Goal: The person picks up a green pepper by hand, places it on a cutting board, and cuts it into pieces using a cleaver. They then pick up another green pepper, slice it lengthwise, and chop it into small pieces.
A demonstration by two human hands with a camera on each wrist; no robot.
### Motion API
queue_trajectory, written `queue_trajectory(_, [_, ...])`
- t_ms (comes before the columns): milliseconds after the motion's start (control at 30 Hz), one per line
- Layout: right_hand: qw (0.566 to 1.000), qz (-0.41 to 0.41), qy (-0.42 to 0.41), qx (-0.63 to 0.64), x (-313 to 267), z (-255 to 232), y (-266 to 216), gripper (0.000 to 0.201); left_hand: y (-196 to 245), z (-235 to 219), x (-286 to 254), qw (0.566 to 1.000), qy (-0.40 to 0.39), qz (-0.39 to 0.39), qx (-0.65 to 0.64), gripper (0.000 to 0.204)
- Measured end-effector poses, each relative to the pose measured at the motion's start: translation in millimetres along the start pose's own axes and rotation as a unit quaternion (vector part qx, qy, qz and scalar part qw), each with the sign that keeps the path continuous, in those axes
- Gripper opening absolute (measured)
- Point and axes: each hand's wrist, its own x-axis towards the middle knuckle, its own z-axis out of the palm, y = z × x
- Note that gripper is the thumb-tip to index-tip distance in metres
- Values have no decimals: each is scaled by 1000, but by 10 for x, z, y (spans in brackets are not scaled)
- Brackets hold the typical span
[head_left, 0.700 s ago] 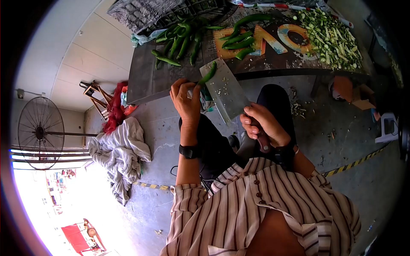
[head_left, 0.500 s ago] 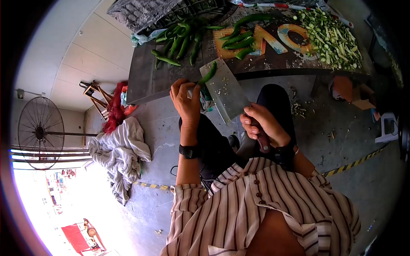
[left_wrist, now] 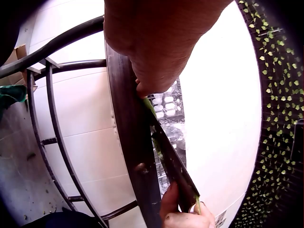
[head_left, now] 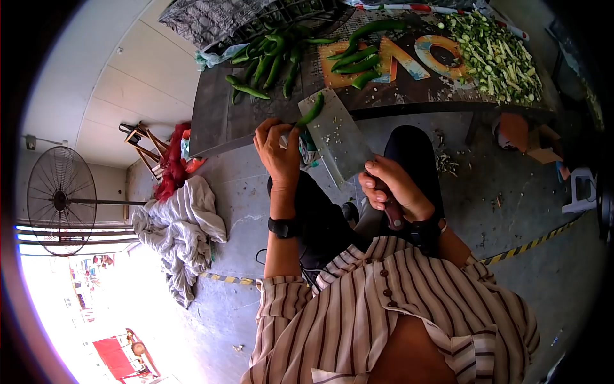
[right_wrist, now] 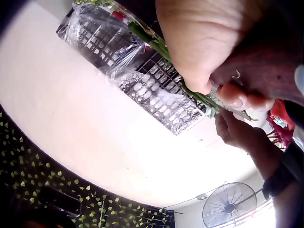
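Note:
In the head view my left hand (head_left: 278, 152) pinches one end of a green pepper (head_left: 311, 110), which lies against the upper part of a cleaver's broad blade (head_left: 338, 136). Small pale bits stick to the blade. My right hand (head_left: 398, 185) grips the cleaver's dark wooden handle (head_left: 394, 214), thumb toward the blade. Blade and pepper are in front of the table's near edge as seen from above. The right wrist view shows the right hand (right_wrist: 209, 42) close up around the handle (right_wrist: 266, 71), with the left hand (right_wrist: 240, 133) beyond it.
On the table (head_left: 217, 121) are a heap of whole peppers (head_left: 272, 54), several more peppers (head_left: 358, 61) and a pile of chopped pieces (head_left: 499, 64) at the right. A crate (head_left: 256, 32) stands behind. A fan (head_left: 59, 198) and crumpled cloth (head_left: 182, 224) are at the left.

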Motion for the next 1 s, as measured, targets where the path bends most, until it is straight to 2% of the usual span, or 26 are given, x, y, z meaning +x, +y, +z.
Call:
queue_trajectory(467, [1000,5,1,-12,6,-11,-52,23,37,-29,40,999,-7,-33,-19,12])
queue_trajectory(867, [1000,-15,6,11,57,20,-182,21,44,11,245,999,-5,-3,-48,11])
queue_trajectory(1000, [1000,-10,11,-10,49,57,-214,22,21,41,247,998,-17,-15,-58,11])
